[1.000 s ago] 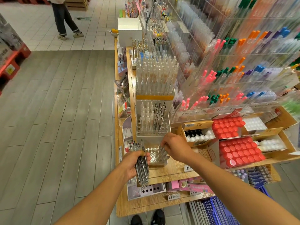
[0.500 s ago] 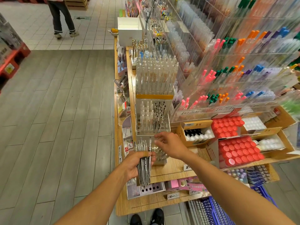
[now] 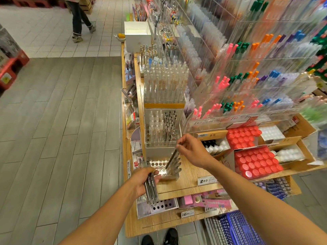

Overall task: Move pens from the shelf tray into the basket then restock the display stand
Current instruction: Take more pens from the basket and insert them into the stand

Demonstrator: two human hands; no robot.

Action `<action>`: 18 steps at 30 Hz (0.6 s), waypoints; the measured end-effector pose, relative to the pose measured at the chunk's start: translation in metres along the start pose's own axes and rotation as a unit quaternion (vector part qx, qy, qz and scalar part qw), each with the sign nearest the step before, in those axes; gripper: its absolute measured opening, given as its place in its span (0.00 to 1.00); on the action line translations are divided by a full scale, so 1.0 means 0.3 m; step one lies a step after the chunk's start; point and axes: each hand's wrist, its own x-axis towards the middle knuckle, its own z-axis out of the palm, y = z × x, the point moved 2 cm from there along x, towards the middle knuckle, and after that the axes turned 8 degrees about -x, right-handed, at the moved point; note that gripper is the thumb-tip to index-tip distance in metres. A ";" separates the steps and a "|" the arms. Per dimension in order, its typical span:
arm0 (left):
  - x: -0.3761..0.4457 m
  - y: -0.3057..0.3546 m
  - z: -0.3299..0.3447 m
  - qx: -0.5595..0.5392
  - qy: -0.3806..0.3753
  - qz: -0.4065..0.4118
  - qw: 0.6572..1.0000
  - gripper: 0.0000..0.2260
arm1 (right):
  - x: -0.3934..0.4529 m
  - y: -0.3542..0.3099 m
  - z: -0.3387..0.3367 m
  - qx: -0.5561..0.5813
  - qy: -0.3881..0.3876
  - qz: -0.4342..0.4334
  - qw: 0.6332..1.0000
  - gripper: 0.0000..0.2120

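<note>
My left hand (image 3: 144,181) grips a bundle of several silver pens (image 3: 151,190), held upright in front of the shelf edge. My right hand (image 3: 192,150) pinches the top of a single silver pen (image 3: 172,157), which slants down toward the low clear stand (image 3: 165,167). That stand has rows of round holes, and a few pens stand along its right side. Behind it rises a taller white display stand (image 3: 163,129) with clear and dark pens. A blue basket (image 3: 238,228) shows at the bottom right, below the shelf.
Clear acrylic racks (image 3: 247,71) of coloured pens fill the right. Cardboard boxes of red-capped bottles (image 3: 254,160) sit right of my right hand. A person (image 3: 79,20) walks on the far tiled floor. My shoes (image 3: 160,238) show below the wooden shelf (image 3: 187,181) edge.
My right hand rose from the low stand and moved right, drawing a single pen up out of it. My left hand stayed in place with its bundle.
</note>
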 end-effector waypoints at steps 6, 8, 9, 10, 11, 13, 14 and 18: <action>0.017 -0.023 -0.008 0.000 0.014 -0.016 1.000 0.10 | -0.017 0.049 0.052 -0.183 -0.045 -0.071 0.979 0.05; 0.017 -0.023 0.001 -0.004 0.009 -0.013 1.000 0.10 | -0.020 0.053 0.068 -0.199 -0.043 -0.079 0.976 0.05; 0.016 -0.021 0.005 -0.009 0.008 -0.009 1.000 0.10 | -0.016 0.050 0.069 -0.203 -0.039 -0.082 0.975 0.04; 0.016 -0.019 0.008 -0.014 0.008 -0.005 1.000 0.10 | -0.012 0.045 0.069 -0.208 -0.036 -0.085 0.974 0.04; 0.016 -0.018 0.011 -0.019 0.006 -0.002 1.000 0.10 | -0.009 0.041 0.069 -0.217 -0.038 -0.089 0.971 0.04; 0.013 -0.017 0.016 -0.030 -0.003 -0.003 1.000 0.09 | -0.013 0.039 0.075 -0.246 -0.048 -0.107 0.962 0.03; 0.012 -0.018 0.016 -0.033 -0.010 -0.004 0.999 0.08 | -0.019 0.042 0.082 -0.269 -0.050 -0.123 0.954 0.03; 0.009 -0.015 0.019 -0.029 -0.039 -0.008 0.999 0.07 | -0.036 0.055 0.114 -0.354 -0.031 -0.167 0.920 0.07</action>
